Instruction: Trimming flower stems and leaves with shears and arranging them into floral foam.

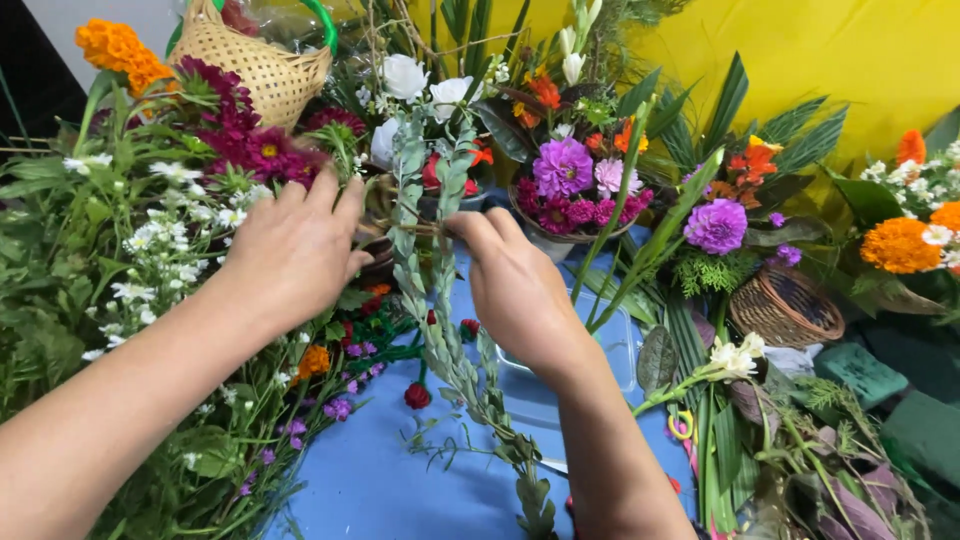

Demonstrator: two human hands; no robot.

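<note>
My left hand (290,245) reaches forward with fingers spread, its fingertips among dark magenta flowers (262,150) and near a dark basket arrangement. My right hand (515,285) pinches a thin brown stem or twine right beside two tall grey-green eucalyptus sprigs (412,215) that rise from the blue table (370,470). The sprigs run down under my right wrist. What my left fingertips touch is hidden behind the hand.
A woven basket (262,68) with a green handle stands at the back left. A basket of purple and pink flowers (575,185) sits behind my right hand. An empty brown wicker basket (785,305) lies right. Green foam blocks (862,372) sit far right. Loose stems cover the left.
</note>
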